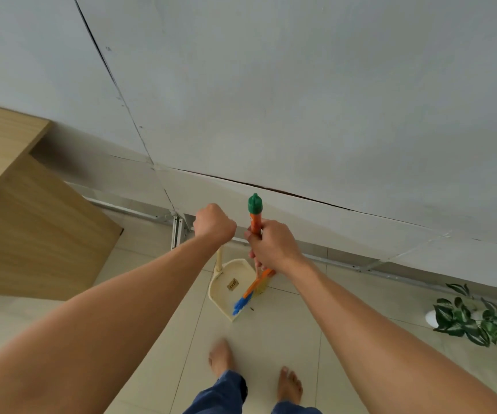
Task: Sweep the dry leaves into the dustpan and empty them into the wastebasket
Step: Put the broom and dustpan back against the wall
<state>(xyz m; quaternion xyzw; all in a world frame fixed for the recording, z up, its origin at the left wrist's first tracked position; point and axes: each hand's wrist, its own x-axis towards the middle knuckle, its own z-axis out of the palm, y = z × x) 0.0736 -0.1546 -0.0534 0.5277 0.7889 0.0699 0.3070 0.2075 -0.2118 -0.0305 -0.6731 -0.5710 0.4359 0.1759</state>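
My left hand (214, 224) is closed around the top of the cream dustpan's upright handle (219, 258). The cream dustpan (229, 286) rests on the tiled floor below it, near the wall. My right hand (272, 246) grips the orange broom handle (255, 222), which ends in a green cap. The broom's blue and yellow bristles (244, 303) lie at the dustpan's mouth. A small dark leaf scrap (252, 309) sits on the floor beside the bristles. No wastebasket is in view.
A grey wall (301, 100) with a metal floor rail stands straight ahead. A wooden cabinet (26, 222) fills the left. A leafy green plant in a white pot (477, 321) lies on the floor at right. My bare feet (221, 357) stand on beige tiles.
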